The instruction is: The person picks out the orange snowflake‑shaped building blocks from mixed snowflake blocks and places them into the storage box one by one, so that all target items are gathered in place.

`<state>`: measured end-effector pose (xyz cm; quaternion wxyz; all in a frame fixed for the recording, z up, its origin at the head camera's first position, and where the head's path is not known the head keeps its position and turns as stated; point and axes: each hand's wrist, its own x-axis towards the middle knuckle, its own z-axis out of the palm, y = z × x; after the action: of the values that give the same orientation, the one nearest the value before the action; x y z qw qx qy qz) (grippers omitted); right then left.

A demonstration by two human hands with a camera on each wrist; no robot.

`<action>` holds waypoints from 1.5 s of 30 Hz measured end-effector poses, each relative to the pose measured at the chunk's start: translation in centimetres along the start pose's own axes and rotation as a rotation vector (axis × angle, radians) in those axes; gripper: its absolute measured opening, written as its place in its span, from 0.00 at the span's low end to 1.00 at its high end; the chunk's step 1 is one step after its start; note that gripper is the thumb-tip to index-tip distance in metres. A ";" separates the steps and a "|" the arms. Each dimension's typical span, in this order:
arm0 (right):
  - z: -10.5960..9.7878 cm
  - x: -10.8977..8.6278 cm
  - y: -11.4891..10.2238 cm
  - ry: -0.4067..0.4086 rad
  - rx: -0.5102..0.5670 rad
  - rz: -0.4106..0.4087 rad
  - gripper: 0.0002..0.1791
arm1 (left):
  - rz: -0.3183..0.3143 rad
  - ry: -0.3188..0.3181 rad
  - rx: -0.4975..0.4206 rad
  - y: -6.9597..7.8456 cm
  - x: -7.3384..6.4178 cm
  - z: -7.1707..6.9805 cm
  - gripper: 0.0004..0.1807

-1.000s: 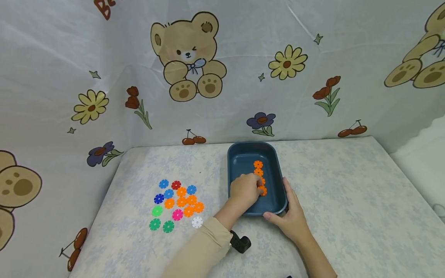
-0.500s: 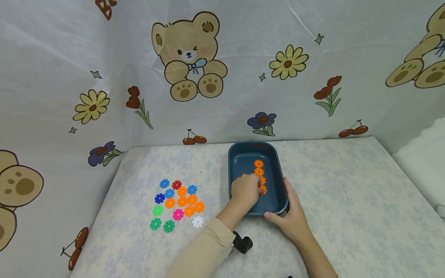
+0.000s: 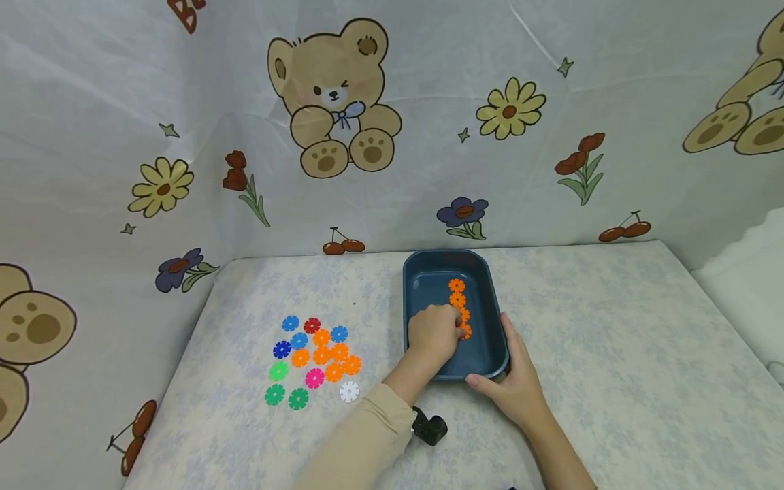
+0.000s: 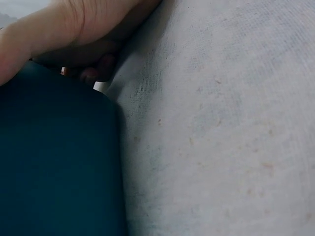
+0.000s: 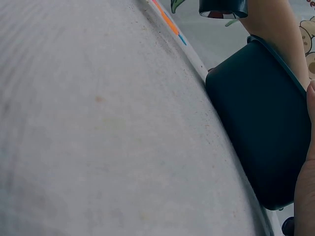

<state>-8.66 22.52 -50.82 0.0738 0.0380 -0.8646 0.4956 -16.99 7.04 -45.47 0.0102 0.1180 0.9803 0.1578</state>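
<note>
I've got my left hand (image 3: 433, 335) pinching an orange notched plastic disc (image 3: 468, 331) inside the dark-blue rectangular plastic tray (image 3: 479, 357), right hand (image 3: 519, 389) gripping its near-right corner.

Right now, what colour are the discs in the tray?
Orange. The discs visible in the tray show best in the head view.

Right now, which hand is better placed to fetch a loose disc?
Left hand, probably: it is nearer the loose discs, though pinching the orange row; the right hand holds the tray at its near right corner.
</note>
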 end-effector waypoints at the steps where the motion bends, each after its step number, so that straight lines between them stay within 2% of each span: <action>1: 0.0 0.0 0.0 -0.001 -0.001 0.000 0.69 | 0.009 0.021 -0.003 0.0 -0.1 -0.1 0.06; 5: 0.0 0.0 0.0 -0.004 -0.007 0.002 0.69 | 0.070 0.132 -0.071 -0.2 -0.7 -1.0 0.07; 11: 0.1 0.0 0.0 -0.008 -0.001 -0.001 0.68 | 0.192 0.271 -0.267 -1.2 -3.6 -5.0 0.09; 13: 0.1 0.0 0.0 -0.006 -0.001 0.006 0.68 | 0.197 0.321 -0.325 -2.0 -4.7 -6.4 0.08; 16: 0.0 0.0 0.0 -0.004 -0.002 0.022 0.68 | 0.145 0.349 -0.388 -4.0 -6.2 -8.3 0.07; 19: 0.0 0.0 -0.1 -0.011 0.004 0.040 0.69 | 0.041 0.296 -0.372 -6.7 -7.2 -9.8 0.10; 23: 0.0 0.0 -0.3 -0.016 0.012 0.049 0.69 | -0.085 0.114 -0.293 -10.9 -8.3 -10.0 0.16; 26: 0.0 0.0 -0.4 -0.014 0.007 0.051 0.69 | -0.110 -0.010 -0.232 -13.8 -9.2 -9.0 0.18; 30: 0.0 0.0 -0.4 -0.019 0.000 0.049 0.69 | -0.103 -0.091 -0.159 -16.5 -10.5 -7.3 0.20; 33: -0.1 0.0 -0.3 -0.014 -0.005 0.043 0.69 | -0.107 -0.106 -0.126 -17.6 -11.3 -6.4 0.20; 36: -0.1 -0.1 -0.3 -0.006 -0.006 0.039 0.68 | -0.103 -0.097 -0.122 -18.0 -11.7 -5.8 0.19; 45: 0.0 0.0 -0.4 -0.011 0.022 0.047 0.68 | -0.127 -0.069 -0.133 -18.2 -11.3 -5.1 0.23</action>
<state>-8.59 22.32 -50.50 0.0572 0.0212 -0.8601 0.5064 -10.49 -13.97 -46.47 0.0618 0.0602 0.9723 0.2173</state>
